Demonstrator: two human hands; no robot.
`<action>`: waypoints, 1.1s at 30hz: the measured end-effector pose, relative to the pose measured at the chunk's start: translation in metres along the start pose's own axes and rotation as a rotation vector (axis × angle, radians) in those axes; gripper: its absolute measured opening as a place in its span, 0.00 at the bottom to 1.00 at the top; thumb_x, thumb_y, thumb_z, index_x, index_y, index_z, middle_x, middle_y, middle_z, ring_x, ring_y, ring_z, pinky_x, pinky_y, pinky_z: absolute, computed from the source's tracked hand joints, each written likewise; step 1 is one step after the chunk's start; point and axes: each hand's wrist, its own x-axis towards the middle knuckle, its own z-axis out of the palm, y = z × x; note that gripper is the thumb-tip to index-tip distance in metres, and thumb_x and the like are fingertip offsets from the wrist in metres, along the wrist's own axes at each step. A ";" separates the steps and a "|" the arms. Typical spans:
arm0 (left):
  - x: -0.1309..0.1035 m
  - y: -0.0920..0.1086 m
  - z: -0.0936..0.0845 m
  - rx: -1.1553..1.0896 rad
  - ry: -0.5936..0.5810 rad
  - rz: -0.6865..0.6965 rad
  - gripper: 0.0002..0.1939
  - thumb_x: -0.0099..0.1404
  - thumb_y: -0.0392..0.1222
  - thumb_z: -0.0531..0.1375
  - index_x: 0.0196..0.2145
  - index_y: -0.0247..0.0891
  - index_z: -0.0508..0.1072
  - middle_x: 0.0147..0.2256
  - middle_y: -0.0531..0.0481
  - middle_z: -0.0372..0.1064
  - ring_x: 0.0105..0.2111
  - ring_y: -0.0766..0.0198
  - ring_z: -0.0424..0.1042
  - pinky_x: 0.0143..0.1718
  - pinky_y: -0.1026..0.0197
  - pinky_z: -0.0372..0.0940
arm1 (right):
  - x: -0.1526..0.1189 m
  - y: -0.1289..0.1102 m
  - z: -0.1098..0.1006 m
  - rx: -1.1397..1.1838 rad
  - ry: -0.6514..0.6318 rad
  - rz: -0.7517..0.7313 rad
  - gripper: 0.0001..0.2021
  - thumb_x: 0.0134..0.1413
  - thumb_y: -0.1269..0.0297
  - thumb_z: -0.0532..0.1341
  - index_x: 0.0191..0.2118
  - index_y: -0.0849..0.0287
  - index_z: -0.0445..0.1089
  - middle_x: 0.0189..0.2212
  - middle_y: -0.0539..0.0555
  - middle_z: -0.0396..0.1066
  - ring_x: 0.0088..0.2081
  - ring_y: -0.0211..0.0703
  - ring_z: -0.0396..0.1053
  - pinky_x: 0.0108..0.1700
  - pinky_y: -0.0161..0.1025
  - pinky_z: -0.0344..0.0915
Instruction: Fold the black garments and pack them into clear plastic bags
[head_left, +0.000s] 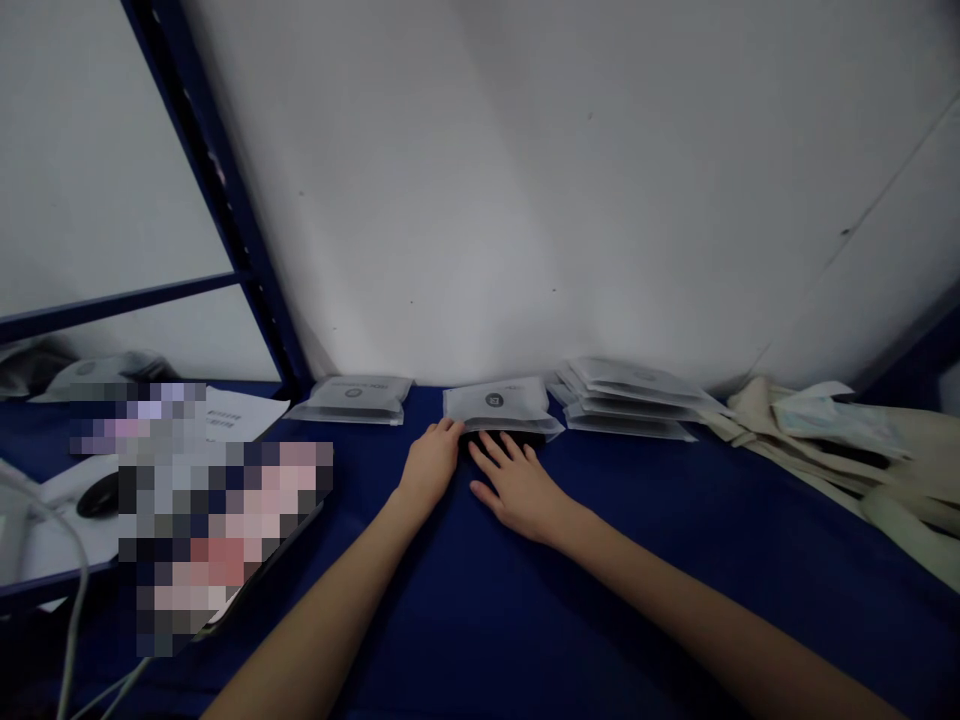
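In the middle of the blue surface, against the wall, lies a frosted plastic zip bag (502, 399) with a round dark logo. Something dark shows under its front edge. My left hand (435, 462) has its fingers together and bent at the bag's front left corner; its thumb is hidden. Fingers spread, my right hand (521, 490) lies over the dark part at the bag's front edge and grips nothing. To the left is another frosted bag (352, 396), apart from both hands. A pile of several similar bags (634, 392) sits on the right.
Cream cloth bags (817, 450) lie heaped at the far right, with a plastic packet (840, 420) on top. At left are a printed sheet (244, 412), a black mouse (101, 494), a white cable (75, 620) and a blurred-out item (255, 510). A blue frame (247, 230) rises there.
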 end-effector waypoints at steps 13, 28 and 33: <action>0.001 -0.003 -0.001 -0.044 0.013 0.006 0.16 0.64 0.29 0.46 0.46 0.39 0.65 0.43 0.46 0.68 0.44 0.60 0.67 0.37 0.63 0.64 | 0.055 0.014 0.008 0.014 0.023 0.006 0.25 0.60 0.63 0.46 0.62 0.61 0.52 0.61 0.61 0.53 0.61 0.56 0.48 0.58 0.56 0.44; 0.008 -0.012 0.007 -0.406 0.181 -0.288 0.08 0.62 0.34 0.53 0.38 0.37 0.69 0.35 0.46 0.70 0.38 0.61 0.68 0.41 0.60 0.61 | 0.019 0.028 0.007 -0.050 -0.001 0.321 0.28 0.62 0.55 0.42 0.63 0.64 0.48 0.63 0.68 0.45 0.63 0.58 0.43 0.58 0.53 0.46; 0.016 -0.018 0.010 -0.836 0.186 -0.426 0.04 0.59 0.36 0.56 0.29 0.36 0.70 0.30 0.49 0.71 0.33 0.65 0.69 0.36 0.65 0.61 | 0.023 0.035 0.003 -0.020 0.004 0.336 0.26 0.63 0.56 0.42 0.64 0.60 0.47 0.62 0.66 0.48 0.62 0.56 0.45 0.57 0.50 0.49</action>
